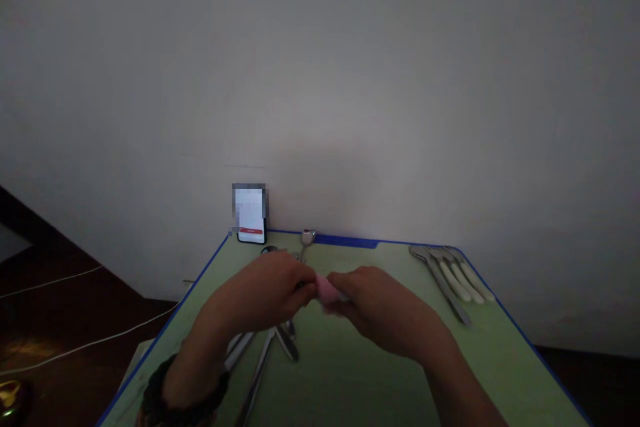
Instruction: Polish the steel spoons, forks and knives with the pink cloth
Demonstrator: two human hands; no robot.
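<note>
A small bunched pink cloth (327,293) is stretched between my two hands above the middle of the table. My left hand (277,287), with a dark band on the wrist, pinches its left end. On the other side my right hand (373,303) has its fingers closed round the cloth. A pale, shiny bit shows by the right fingers; whether a utensil lies inside the cloth is hidden. Under and behind my left arm lie several loose pieces of metal cutlery (257,373), partly covered. A spoon (309,237) points toward the wall.
At the right, several forks with white handles (457,280) lie side by side with a metal utensil (447,290). A lit phone (251,213) leans on the wall at the back left. The green table (380,387) has a blue edge. White cables run across the floor at left.
</note>
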